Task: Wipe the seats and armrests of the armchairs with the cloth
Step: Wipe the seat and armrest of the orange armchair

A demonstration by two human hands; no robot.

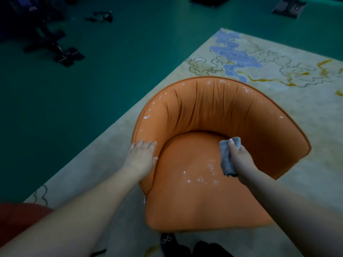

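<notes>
An orange armchair (pixel 207 112) with a curved back stands on the rug right below me. White specks dot its seat (pixel 185 201) and the top of its back and armrests. My left hand (pixel 141 156) lies flat, fingers spread, on the left armrest. My right hand (pixel 239 160) grips a folded grey cloth (pixel 225 160) and holds it against the seat near the back right, just above the patch of specks.
A pale patterned rug (pixel 278 58) lies under the chair, with green floor (pixel 92 80) to the left and beyond. Dark equipment bases (pixel 68 56) stand at the far left and top right. A red object (pixel 18 216) sits at the lower left. My dark shoes (pixel 168 242) show below the seat.
</notes>
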